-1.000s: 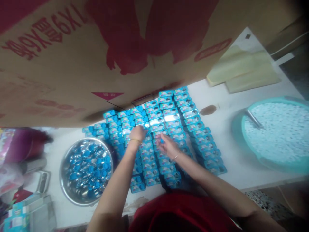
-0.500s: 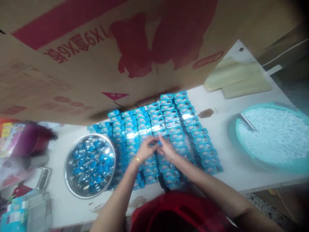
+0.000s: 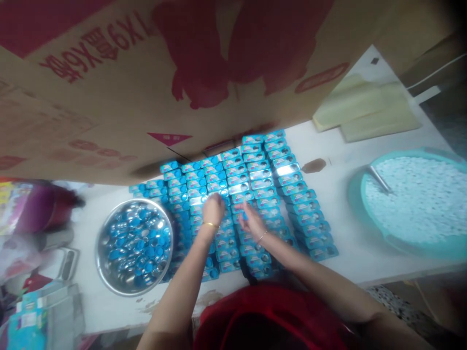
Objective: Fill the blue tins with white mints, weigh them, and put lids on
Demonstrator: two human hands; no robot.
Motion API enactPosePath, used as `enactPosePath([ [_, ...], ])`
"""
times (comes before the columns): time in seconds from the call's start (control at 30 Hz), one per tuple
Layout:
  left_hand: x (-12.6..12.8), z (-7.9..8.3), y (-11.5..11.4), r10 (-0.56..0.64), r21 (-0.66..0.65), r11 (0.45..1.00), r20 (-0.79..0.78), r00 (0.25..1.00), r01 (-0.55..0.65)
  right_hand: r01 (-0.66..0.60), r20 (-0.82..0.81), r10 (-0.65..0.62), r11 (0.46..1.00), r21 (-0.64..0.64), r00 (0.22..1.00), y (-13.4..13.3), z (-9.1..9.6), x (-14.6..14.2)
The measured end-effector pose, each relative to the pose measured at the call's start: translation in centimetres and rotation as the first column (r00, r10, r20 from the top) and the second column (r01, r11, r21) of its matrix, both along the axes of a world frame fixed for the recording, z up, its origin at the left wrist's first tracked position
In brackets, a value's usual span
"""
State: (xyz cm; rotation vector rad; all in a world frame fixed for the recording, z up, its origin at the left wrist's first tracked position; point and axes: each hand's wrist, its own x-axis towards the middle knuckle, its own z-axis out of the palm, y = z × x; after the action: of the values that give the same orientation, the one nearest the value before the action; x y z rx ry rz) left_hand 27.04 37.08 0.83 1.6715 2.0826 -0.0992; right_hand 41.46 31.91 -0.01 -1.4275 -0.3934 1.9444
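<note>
Rows of small blue flat tins or packs (image 3: 304,206), printed and shiny, cover the middle of the white table. My left hand (image 3: 214,210), with a gold bangle at the wrist, is over the middle rows, fingers closed and pointing down at one pack; whatever they hold is hidden. My right hand (image 3: 252,222), wearing a thin bracelet, hovers just to the right with its fingers apart and nothing visible in them. To the left stands a round metal bowl (image 3: 98,253) full of small round blue and silver pieces, like caps.
A large cardboard box (image 3: 270,107) with red print rises behind the packs. On the right a teal basin (image 3: 368,218) holds pale speckled granules and a metal handle. Yellowish sheets (image 3: 383,119) lie at the back right. A purple container (image 3: 36,209) and blue-and-grey boxes (image 3: 32,316) crowd the left.
My hands were together around a small blue piece; now they are apart. The left has moved left and up over the packs, while the right has opened. The view has shifted slightly.
</note>
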Motion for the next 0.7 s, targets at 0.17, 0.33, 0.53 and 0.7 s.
enactPosePath([
  [0.17, -0.2, -0.2, 2.6, -0.105, -0.345, 0.937, -0.148, 0.983, 0.048, -0.040, 0.055, 0.041, 0.999, -0.025, 0.998, -0.3, -0.2, -0.2],
  [0.33, -0.8, -0.4, 3.8, -0.094, -0.411, 0.911, -0.178, 0.980, 0.013, -0.123, 0.024, 0.122, 0.991, 0.048, 0.992, -0.2, 0.3, -0.3],
  [0.53, 0.6, 2.3, -1.7, -0.057, -0.059, 0.996, 0.213, 0.975, 0.071, -0.194, 0.051, 0.191, 0.979, 0.067, 0.980, -1.0, 1.3, -0.1],
  [0.7, 1.4, 3.5, -7.0, -0.077, 0.097, 0.995, 0.651, 0.755, 0.018, -0.222, -0.026, 0.223, 0.974, 0.043, 0.974, -2.0, 2.0, -1.2],
])
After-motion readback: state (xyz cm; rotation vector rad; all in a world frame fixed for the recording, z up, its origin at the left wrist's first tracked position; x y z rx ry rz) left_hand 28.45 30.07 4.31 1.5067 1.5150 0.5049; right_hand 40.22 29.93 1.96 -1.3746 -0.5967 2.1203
